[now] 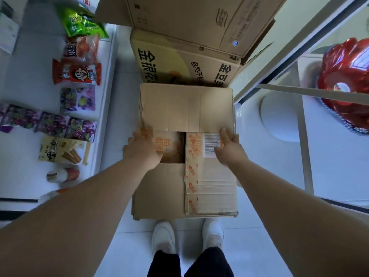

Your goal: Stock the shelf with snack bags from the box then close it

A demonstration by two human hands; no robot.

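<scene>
The cardboard box [185,176] stood on the pale floor [123,246] directly in front of the person's white shoes [163,234], nearly closed: its far flap [185,106] was folded flat, the near flaps were down, and only a small dark gap [177,148] stayed uncovered near the middle. The left hand [143,149] lay palm down on the left side flap with orange print, at the edge of that gap; its fingers [137,133] were blurred, so I could not tell whether they were straight or hooked over the cardboard. The right hand [228,146] rested on the taped right flap [211,186] beside a barcode label [209,145], its fingers [225,133] stretched out and a little apart, the thumb spread toward the label, gripping nothing. To the left ran a white shelf [30,86] already carrying the snack bags: a green bag [83,23] farthest away, red bags [77,73] nearer, purple bags [76,99] in a row, and a yellow bag [63,150] closest, with two orange-and-white bottles [63,174] just beyond it toward the person. Behind the box stood a larger printed carton [185,64] touching its far side, with another open carton [189,19] above that. On the right, a shiny red foil item [345,76] sat on a white rack [307,152].
</scene>
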